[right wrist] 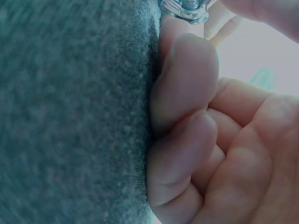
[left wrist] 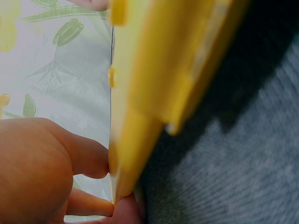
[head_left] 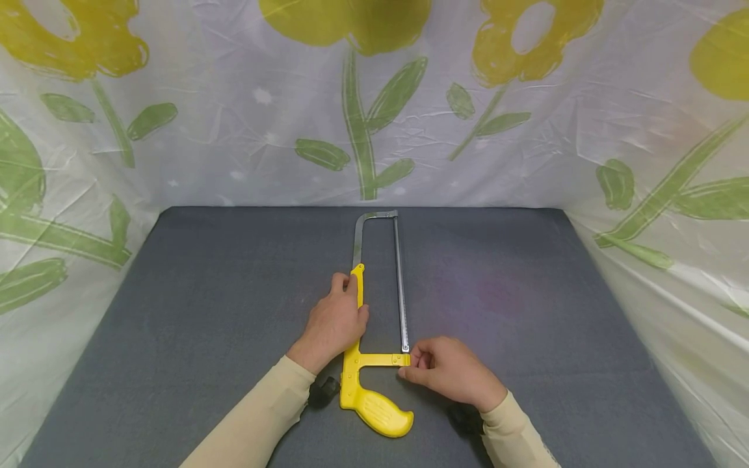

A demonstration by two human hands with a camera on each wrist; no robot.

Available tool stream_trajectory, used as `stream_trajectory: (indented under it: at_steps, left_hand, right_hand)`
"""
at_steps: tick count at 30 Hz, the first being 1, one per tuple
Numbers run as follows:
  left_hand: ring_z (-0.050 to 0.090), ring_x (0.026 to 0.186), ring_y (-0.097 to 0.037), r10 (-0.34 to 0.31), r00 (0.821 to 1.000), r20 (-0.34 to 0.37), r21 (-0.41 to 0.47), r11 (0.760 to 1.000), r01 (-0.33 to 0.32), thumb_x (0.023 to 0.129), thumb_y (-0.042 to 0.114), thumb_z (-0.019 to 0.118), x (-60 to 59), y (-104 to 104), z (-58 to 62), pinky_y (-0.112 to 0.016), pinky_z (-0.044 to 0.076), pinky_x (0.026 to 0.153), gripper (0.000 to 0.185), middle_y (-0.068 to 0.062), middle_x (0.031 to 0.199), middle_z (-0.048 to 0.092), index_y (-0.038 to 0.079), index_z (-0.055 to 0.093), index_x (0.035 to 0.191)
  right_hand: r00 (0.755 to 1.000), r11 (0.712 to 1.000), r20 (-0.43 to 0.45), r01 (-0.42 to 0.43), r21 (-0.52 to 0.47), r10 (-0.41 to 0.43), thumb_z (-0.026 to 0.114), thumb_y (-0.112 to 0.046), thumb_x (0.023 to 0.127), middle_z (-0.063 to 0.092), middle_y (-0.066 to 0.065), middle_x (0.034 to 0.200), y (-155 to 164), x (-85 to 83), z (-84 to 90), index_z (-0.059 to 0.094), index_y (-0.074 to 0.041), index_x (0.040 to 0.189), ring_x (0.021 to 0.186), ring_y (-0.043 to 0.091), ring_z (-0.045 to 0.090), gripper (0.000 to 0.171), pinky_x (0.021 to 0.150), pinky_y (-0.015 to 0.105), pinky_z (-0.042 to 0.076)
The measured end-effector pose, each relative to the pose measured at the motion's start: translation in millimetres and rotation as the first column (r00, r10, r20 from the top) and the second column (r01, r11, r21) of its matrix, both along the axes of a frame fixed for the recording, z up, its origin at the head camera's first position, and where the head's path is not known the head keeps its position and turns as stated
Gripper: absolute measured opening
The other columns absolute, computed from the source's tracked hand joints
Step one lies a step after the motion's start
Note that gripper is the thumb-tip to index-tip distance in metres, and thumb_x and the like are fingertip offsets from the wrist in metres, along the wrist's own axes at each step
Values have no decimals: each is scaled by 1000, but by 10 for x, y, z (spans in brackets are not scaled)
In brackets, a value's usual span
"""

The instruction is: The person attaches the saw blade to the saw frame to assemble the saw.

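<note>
A hacksaw (head_left: 351, 383) with a yellow frame and handle lies on the grey cloth, its handle toward me. Its silver bow curves at the far end, and the blade (head_left: 400, 286) runs along the right side. My left hand (head_left: 336, 318) grips the yellow upper bar, thumb on one side and fingers on the other; the left wrist view shows this yellow bar (left wrist: 135, 140) close up. At the right end of the crosspiece, my right hand (head_left: 450, 370) pinches a metal wing nut (right wrist: 190, 11) on a threaded screw, with its other fingers curled below.
The grey cloth-covered table (head_left: 205, 279) spreads around the saw. A white sheet (head_left: 234, 130) with yellow flowers and green leaves hangs behind it and along both sides. Dark wrist-worn devices (head_left: 324, 392) sit under both forearms.
</note>
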State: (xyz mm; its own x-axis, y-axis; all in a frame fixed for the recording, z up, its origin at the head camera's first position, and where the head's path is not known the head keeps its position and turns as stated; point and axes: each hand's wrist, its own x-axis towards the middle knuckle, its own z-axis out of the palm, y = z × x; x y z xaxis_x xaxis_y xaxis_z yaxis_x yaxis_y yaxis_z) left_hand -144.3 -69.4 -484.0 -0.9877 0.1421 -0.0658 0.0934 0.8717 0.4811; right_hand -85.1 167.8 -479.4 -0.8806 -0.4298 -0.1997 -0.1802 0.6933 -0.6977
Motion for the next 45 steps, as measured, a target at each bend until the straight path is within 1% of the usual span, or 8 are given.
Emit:
stream_trajectory:
  at_steps: [8,12,19,26,32,40,45]
  left_hand:
    - [49,47,-17,2,1000,-14,-3,1000,-2,106,25,69,-2,1,6,-28,41,47,70,-19,153,45,-1,40,165]
    - [50,47,-17,0,1000,-12,-4,1000,0,106,25,69,-5,-3,11,-28,41,47,71,-19,153,45,-2,40,165]
    - [49,46,-17,-1,1000,-12,-3,1000,1,106,25,69,-2,-5,5,-28,41,46,71,-18,153,45,-2,39,165]
    - [49,46,-17,9,1000,-12,-8,1000,-9,106,25,69,3,-8,-4,-28,41,46,71,-18,153,45,-1,40,165]
    - [48,46,-17,13,1000,-10,-15,1000,-13,106,26,69,-6,-12,-18,-28,41,47,71,-18,153,44,-1,40,165]
    - [47,45,-18,-2,1000,11,-6,1000,2,107,26,67,0,-2,-27,-29,41,47,71,-16,154,42,0,38,167]
    - [47,45,-18,0,1000,6,6,1000,0,107,26,68,3,0,-23,-29,41,46,71,-17,153,43,-1,39,166]
  right_hand:
    - [1000,1000,0,25,7,-25,87,-48,88,56,-14,64,10,-13,1,67,-26,74,57,2,49,33,54,23,39]
    - [1000,1000,-6,29,9,-29,87,-51,88,56,-14,64,6,-11,1,67,-27,73,57,3,49,35,54,23,39]
    - [1000,1000,-20,17,15,-17,85,-46,90,54,-16,63,-7,-7,2,66,-27,74,56,1,47,31,54,22,37]
    - [1000,1000,-16,8,18,-7,84,-43,91,54,-15,63,-19,-16,6,66,-26,74,56,1,47,30,54,22,38]
    - [1000,1000,-9,5,9,-5,84,-41,92,55,-15,64,-16,-19,2,67,-26,75,56,1,48,28,55,22,39]
    - [1000,1000,2,2,9,-2,83,-39,93,55,-15,65,14,-9,-15,68,-26,76,57,1,48,27,56,22,39]
    - [1000,1000,7,4,3,-4,83,-39,92,56,-14,65,18,-15,-21,68,-25,76,57,1,48,26,56,22,39]
